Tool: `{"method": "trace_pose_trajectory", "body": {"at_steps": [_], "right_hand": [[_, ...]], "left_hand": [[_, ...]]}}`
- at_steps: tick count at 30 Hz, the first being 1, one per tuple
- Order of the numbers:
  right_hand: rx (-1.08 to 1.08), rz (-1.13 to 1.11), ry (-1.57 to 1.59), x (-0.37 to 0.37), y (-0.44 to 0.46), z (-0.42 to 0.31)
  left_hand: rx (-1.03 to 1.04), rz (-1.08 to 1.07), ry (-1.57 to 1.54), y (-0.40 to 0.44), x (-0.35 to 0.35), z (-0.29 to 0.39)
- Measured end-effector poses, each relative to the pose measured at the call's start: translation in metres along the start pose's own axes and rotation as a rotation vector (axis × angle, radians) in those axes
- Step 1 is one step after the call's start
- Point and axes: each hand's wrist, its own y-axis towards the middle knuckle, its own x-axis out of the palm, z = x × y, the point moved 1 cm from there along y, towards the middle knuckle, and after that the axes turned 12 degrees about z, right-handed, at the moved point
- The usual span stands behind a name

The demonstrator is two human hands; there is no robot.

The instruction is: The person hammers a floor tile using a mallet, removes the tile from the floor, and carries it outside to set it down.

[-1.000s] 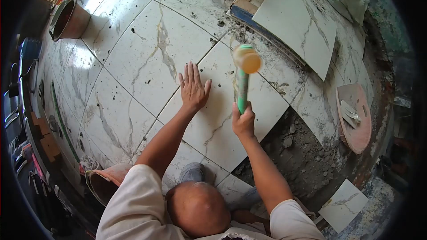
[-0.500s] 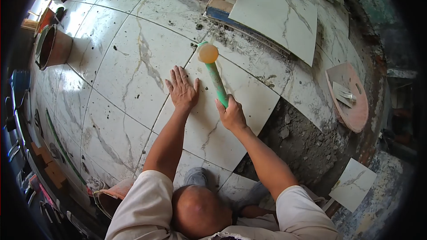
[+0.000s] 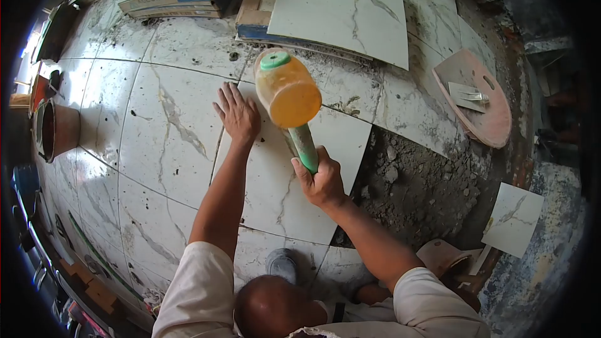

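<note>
My right hand [image 3: 322, 178] is wrapped around the green handle of a rubber mallet [image 3: 289, 91]. The mallet's amber head is raised above a white marble-patterned floor tile [image 3: 269, 194], its flat face turned toward me. My left hand [image 3: 239, 112] lies flat near the tile's far left corner, fingers spread, beside the joint with the neighbouring tile. The tile's right edge borders a patch of loose grey mortar and rubble [image 3: 413, 188]. Part of the tile is hidden by the mallet and my right hand.
A pink trowel board [image 3: 485, 116] holding a small tile piece and a brush is at the right. A cut tile [image 3: 513, 219] is at lower right. Tile boxes [image 3: 169, 6] and a large loose tile [image 3: 341, 12] lie ahead. A bucket [image 3: 59, 128] stands at left.
The mallet has been lifted toward the camera, its head now tilted up and looking larger. My left hand stays flat on the floor tiles. The view has shifted somewhat.
</note>
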Motion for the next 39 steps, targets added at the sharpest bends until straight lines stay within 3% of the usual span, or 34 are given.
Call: {"method": "trace_pose_trajectory", "body": {"at_steps": [2, 3, 4, 6, 10, 14, 19, 21, 23, 27, 30, 35, 37, 39], "right_hand": [[0.038, -0.018, -0.080, 0.001, -0.004, 0.020], [0.052, -0.015, -0.087, 0.005, -0.012, 0.044], [0.133, -0.095, -0.207, 0.010, -0.022, 0.073], [0.273, -0.242, -0.376, 0.011, -0.031, 0.101], [0.253, -0.154, -0.182, 0.003, -0.015, 0.064], [0.344, -0.291, -0.397, 0.009, -0.026, 0.100], [0.238, -0.160, -0.241, 0.003, -0.019, 0.077], [0.237, -0.230, -0.223, 0.003, -0.028, 0.101], [0.327, -0.328, -0.398, 0.003, -0.012, 0.095], [0.247, -0.211, -0.160, 0.000, -0.001, 0.078], [0.275, -0.351, -0.418, 0.005, -0.009, 0.110], [0.188, -0.274, -0.214, 0.003, 0.002, 0.086], [0.281, -0.390, -0.436, 0.007, 0.000, 0.104], [0.267, -0.369, -0.382, 0.007, 0.012, 0.091]], "left_hand": [[0.034, -0.012, 0.066, 0.010, 0.017, 0.005], [-0.069, -0.043, -0.001, 0.014, 0.012, 0.006], [-0.171, -0.071, -0.066, 0.019, 0.006, 0.009], [-0.182, -0.074, -0.063, 0.019, 0.006, 0.011], [-0.218, -0.118, -0.033, 0.019, 0.006, 0.010], [-0.246, -0.125, -0.047, 0.023, 0.005, 0.012], [-0.245, -0.113, -0.026, 0.021, 0.012, 0.008], [-0.263, -0.127, -0.069, 0.025, 0.002, 0.014], [-0.269, -0.138, -0.050, 0.025, 0.001, 0.015], [-0.249, -0.120, -0.040, 0.022, 0.006, 0.012], [-0.249, -0.115, -0.014, 0.022, 0.007, 0.009], [-0.212, -0.058, 0.041, 0.019, 0.020, 0.004], [-0.231, -0.083, -0.002, 0.021, 0.013, 0.009], [-0.250, -0.114, -0.013, 0.024, 0.007, 0.012]]}}
